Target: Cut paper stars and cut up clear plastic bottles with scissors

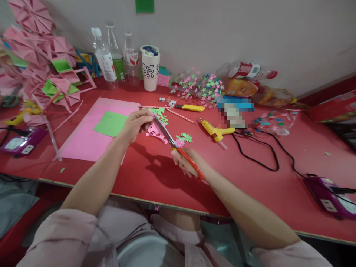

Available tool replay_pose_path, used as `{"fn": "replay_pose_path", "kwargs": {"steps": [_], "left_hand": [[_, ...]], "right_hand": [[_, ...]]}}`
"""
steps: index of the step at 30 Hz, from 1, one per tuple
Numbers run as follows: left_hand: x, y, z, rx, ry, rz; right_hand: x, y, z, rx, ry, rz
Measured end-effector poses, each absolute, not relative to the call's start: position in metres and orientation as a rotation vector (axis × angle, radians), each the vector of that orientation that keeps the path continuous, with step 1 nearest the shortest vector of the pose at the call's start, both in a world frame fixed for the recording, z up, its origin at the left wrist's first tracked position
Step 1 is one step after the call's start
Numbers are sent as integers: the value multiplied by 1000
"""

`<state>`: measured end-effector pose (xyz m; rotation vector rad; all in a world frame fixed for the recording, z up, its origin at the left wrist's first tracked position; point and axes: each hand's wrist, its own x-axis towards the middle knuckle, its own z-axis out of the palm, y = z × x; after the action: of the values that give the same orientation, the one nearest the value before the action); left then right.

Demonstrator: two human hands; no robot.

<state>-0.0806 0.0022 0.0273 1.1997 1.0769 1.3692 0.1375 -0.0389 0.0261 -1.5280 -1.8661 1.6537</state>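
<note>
My right hand [187, 161] is wrapped round the red handles of a pair of scissors [191, 162], whose blades point up and to the left. Between the fingers of my left hand [136, 126] is a small piece of pink paper [154, 116], pinched at the blade tips and mostly hidden. Under the scissors, green paper scraps [161, 114] and pink paper scraps [155, 132] lie scattered on the table. Close to my right hand sit small piles of green cut stars [185, 137] and pink cut stars [180, 142].
Left of my hands, a green square [109, 124] rests on a pink sheet [83, 148]. A yellow glue gun [217, 130], a yellow cutter [190, 108] and pencils [180, 116] lie beyond. Bottles [105, 61] and a cup [150, 70] stand by the wall. A purple power strip [328, 194] is right.
</note>
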Motion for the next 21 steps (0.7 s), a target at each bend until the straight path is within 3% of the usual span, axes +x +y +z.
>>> {"fn": "replay_pose_path", "kwargs": {"steps": [21], "left_hand": [[-80, 3, 26, 1188, 1064, 1370]], "right_hand": [[138, -38, 28, -1561, -1835, 1652]]}}
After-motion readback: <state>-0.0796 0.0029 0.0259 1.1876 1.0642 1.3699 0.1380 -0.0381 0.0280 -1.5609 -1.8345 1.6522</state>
